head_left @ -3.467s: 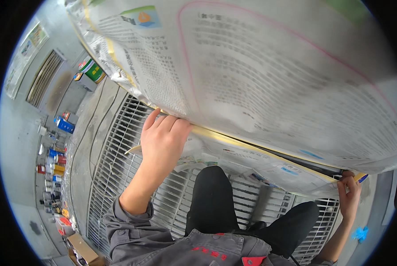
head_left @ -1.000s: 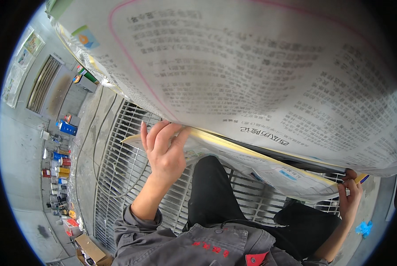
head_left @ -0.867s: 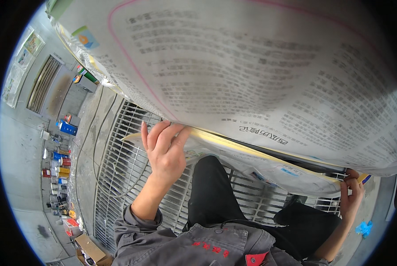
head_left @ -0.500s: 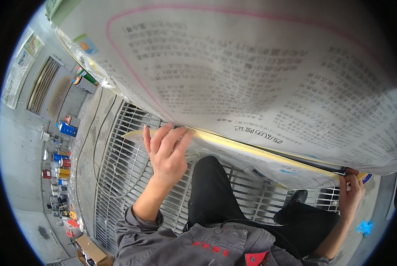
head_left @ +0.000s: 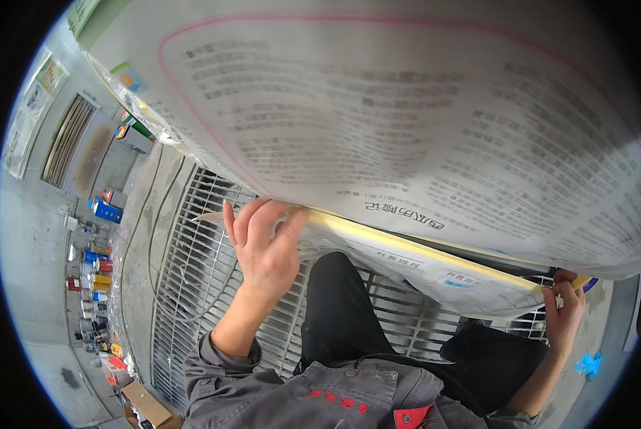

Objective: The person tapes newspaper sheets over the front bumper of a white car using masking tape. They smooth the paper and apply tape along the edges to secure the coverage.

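A large printed paper sheet point(head_left: 335, 129) with a pink outline fills the upper part of the view. Under its lower edge runs a yellow tape strip point(head_left: 421, 247), with a second, loosely hanging printed sheet point(head_left: 435, 282) attached along it. A dark edge shows between the strip and the upper sheet. At the strip's left part, my left hand point(head_left: 267, 243) pinches it between thumb and fingers. My right hand point(head_left: 565, 307) grips the strip's right end, its fingertips partly hidden. A loose yellow tail point(head_left: 207, 216) sticks out left of my left hand.
My knees are bent above a metal floor grating point(head_left: 213, 264). Cables point(head_left: 152, 243) lie on the floor to the left. Several cans point(head_left: 100, 279) line the left wall, with an open cardboard box point(head_left: 147, 404) nearer me. A blue scrap point(head_left: 588, 367) lies at the right.
Both hands stay on the tape strip, shifting only slightly left. The hanging sheet below it has swung and bulged, showing more of its surface. The large upper sheet has shifted a little.
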The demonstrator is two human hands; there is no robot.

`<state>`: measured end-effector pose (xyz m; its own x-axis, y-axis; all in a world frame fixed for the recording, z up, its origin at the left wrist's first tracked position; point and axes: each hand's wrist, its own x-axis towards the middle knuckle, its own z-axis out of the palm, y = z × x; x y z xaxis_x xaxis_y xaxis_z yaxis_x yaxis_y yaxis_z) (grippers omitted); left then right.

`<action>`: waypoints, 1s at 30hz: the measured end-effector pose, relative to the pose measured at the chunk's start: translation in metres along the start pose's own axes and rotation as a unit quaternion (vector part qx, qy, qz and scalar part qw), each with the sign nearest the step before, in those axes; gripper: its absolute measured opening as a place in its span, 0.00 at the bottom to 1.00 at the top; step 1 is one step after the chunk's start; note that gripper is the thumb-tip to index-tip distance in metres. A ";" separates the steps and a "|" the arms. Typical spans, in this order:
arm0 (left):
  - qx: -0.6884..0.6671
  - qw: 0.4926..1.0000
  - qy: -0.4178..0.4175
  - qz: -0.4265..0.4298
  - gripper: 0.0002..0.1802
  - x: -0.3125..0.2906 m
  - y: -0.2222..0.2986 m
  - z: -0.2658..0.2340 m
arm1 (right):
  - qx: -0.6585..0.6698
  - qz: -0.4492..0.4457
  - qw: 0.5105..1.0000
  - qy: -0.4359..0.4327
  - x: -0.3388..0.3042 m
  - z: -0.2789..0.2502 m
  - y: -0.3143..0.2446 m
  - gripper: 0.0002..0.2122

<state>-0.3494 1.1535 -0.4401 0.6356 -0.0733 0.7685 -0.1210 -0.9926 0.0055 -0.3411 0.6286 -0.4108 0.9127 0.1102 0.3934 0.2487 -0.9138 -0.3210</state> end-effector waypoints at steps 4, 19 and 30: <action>0.002 1.000 -0.021 0.008 0.17 0.002 0.003 -0.003 | 0.022 0.001 1.000 0.003 0.002 0.000 -0.003 0.10; -0.036 0.998 -0.039 0.033 0.20 -0.001 0.022 -0.003 | 0.008 -0.006 1.000 0.017 0.002 0.001 0.004 0.10; -0.078 0.995 -0.037 0.039 0.20 0.004 0.026 -0.003 | -0.026 -0.031 0.996 0.084 -0.010 0.005 0.000 0.10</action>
<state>-0.3518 1.1273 -0.4350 0.6741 -0.1615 0.7208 -0.2852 -0.9570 0.0523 -0.3490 0.6297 -0.4191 0.8279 0.1051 0.5509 0.2828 -0.9265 -0.2483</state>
